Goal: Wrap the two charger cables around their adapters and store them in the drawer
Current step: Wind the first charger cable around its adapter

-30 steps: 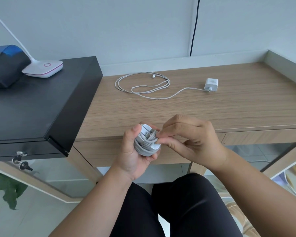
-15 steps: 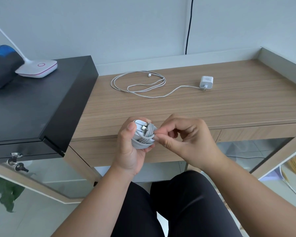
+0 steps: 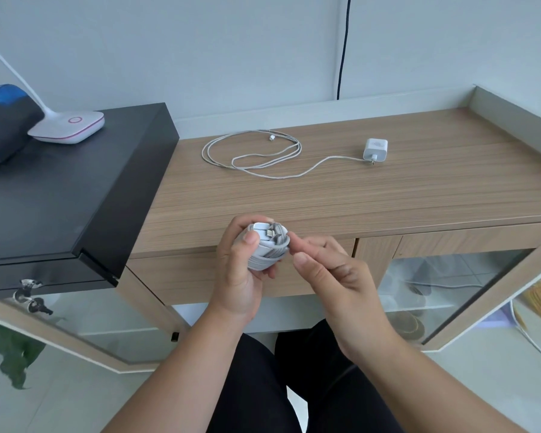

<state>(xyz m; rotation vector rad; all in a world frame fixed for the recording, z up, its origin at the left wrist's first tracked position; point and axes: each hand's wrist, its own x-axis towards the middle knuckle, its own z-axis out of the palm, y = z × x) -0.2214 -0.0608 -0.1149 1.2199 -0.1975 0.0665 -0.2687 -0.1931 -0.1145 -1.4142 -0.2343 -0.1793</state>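
Note:
My left hand (image 3: 241,282) grips a white adapter with its grey cable wound around it (image 3: 267,248), held in front of the wooden desk's (image 3: 325,198) front edge. The cable's plug end lies tucked on top of the bundle. My right hand (image 3: 331,276) is just right of the bundle, its fingers loosely curled; the index fingertip touches the wound cable and holds nothing. The second white adapter (image 3: 375,148) lies at the back of the desk. Its cable (image 3: 253,154) is spread in loose loops to its left.
A black cabinet (image 3: 60,198) stands at the left with keys (image 3: 28,295) hanging in its front lock. On it sit a white lamp base (image 3: 69,126) and a blue object (image 3: 3,120). Wooden front panels (image 3: 450,242) run under the desk top, with glass doors (image 3: 450,292) below. My legs are beneath.
My right hand has let go of the cable end it was pinching and drawn slightly back to the right. The left hand keeps the bundle, turned a little.

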